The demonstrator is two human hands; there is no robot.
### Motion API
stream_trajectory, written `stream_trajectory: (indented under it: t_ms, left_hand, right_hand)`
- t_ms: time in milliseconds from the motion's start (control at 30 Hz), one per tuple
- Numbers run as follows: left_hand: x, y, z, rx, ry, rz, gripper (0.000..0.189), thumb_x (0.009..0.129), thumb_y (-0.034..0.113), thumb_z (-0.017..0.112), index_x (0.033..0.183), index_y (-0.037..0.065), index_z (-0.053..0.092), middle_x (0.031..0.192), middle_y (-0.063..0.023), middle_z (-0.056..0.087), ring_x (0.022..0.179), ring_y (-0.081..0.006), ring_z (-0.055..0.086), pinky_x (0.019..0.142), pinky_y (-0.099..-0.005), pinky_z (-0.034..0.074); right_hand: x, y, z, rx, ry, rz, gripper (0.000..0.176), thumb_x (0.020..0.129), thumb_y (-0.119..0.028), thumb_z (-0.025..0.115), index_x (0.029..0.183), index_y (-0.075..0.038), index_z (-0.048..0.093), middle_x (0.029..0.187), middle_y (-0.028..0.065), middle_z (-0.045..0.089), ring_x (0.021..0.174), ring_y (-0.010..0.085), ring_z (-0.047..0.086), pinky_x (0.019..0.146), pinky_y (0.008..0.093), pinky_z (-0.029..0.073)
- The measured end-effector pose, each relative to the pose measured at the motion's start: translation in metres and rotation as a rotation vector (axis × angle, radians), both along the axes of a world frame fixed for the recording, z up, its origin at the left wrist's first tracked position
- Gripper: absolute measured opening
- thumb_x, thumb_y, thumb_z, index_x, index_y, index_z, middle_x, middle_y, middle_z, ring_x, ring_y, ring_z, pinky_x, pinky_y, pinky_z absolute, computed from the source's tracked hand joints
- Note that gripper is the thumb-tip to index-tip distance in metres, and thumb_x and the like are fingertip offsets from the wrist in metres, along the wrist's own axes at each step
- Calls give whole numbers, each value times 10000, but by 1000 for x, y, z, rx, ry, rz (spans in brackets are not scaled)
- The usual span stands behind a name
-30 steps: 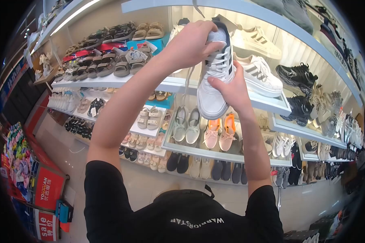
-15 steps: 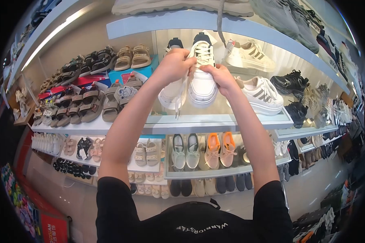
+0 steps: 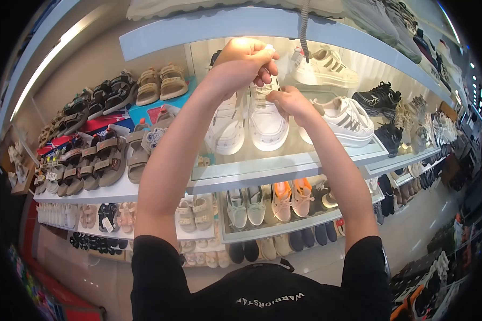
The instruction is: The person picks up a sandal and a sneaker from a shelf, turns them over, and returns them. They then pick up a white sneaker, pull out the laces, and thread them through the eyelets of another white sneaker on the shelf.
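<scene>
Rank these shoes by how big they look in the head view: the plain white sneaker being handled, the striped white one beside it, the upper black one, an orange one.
1. Plain white sneaker and striped white sneaker: about alike, no ranking.
2. Upper black sneaker.
3. Orange sneaker, smallest, though its lower shelf lies farther away.

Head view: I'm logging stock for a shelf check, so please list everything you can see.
white sneakers: two, white, side by side on the glass shelf, centre
striped sneakers: two, white with dark stripes, to the right of them
black sneakers: several, black, far right
strap sandals: many, brown and grey, left shelf
beige sandals: two, beige, upper left
orange sneakers: two, orange, lower shelf
left hand: one, closed on the top of the right-hand white sneaker
right hand: one, fingers at its laces
</scene>
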State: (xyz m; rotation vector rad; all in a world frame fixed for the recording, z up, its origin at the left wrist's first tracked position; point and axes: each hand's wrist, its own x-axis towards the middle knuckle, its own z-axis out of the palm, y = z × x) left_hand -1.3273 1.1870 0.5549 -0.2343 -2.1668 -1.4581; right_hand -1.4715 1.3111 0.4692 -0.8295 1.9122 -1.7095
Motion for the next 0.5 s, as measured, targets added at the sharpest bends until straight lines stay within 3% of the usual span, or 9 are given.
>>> stream_trajectory:
  t_ms: [67, 100, 167, 300, 367, 400, 467, 500]
  left_hand:
    - [-2, 2, 2, 4, -19, 4, 230, 991, 196, 597, 1004, -19, 681, 767, -23, 654, 614, -68, 569, 572, -233, 482]
    - [-3, 0, 1, -7, -10, 10, 226, 990, 191, 600, 1005, -19, 680, 771, -25, 657, 625, -74, 579, 585, -233, 490]
    - [-3, -2, 3, -18, -1, 11, 221, 988, 187, 603, 1005, -19, 679, 775, -27, 660, 637, -79, 588, 598, -234, 497]
    - [2, -1, 4, -35, 12, -108, 223, 1000, 179, 591, 1041, -19, 685, 816, -37, 677, 701, -114, 625, 692, -261, 527]
    - [7, 1, 3, -36, 27, -183, 234, 1008, 183, 579, 1056, -19, 687, 843, -45, 688, 742, -128, 647, 733, -273, 538]
    - [12, 4, 2, -2, 39, -165, 248, 1018, 187, 562, 1082, -20, 683, 877, -58, 699, 801, -142, 664, 774, -280, 541]
    - [8, -7, 1, -57, 43, -173, 279, 1040, 187, 514, 1137, -25, 667, 1012, -101, 714, 973, -163, 684, 872, -295, 540]
    - [5, -13, -1, -59, 41, -168, 279, 1040, 187, 514, 1137, -25, 667, 1012, -101, 714, 973, -163, 684, 872, -295, 540]
  right_hand:
    - [2, -4, -2, 345, 855, -343, 578, 814, -188, 703, 1251, 109, 468, 1117, 276, 641, 1016, 376, 668, 851, 439, 547]
    - [4, -4, 1, 343, 852, -351, 578, 814, -188, 703, 1251, 109, 468, 1117, 276, 641, 1016, 376, 668, 851, 439, 547]
    - [8, -1, 12, 139, 1302, -529, 674, 815, -275, 714, 1345, 2, 403, 1187, 315, 591, 1066, 433, 624, 875, 465, 534]
    - [-17, -8, 55, 25, 1222, -533, 503, 838, -278, 705, 1270, -72, 551, 1079, 262, 663, 993, 398, 654, 847, 451, 529]
    - [-23, 2, 82, 290, 1132, -214, 261, 859, -222, 688, 1081, -85, 691, 911, 184, 714, 877, 348, 677, 799, 428, 523]
    - [-39, -1, 79, 215, 1160, -221, 160, 868, -180, 673, 917, -40, 733, 780, 130, 715, 779, 299, 680, 766, 409, 517]
    - [-51, 6, 78, 136, 1129, -146, 159, 856, -166, 678, 944, -45, 732, 787, 128, 715, 772, 288, 683, 760, 402, 519]
    - [-54, 9, 79, 62, 1093, -72, 170, 845, -152, 682, 971, -50, 732, 794, 126, 715, 765, 277, 686, 753, 396, 521]
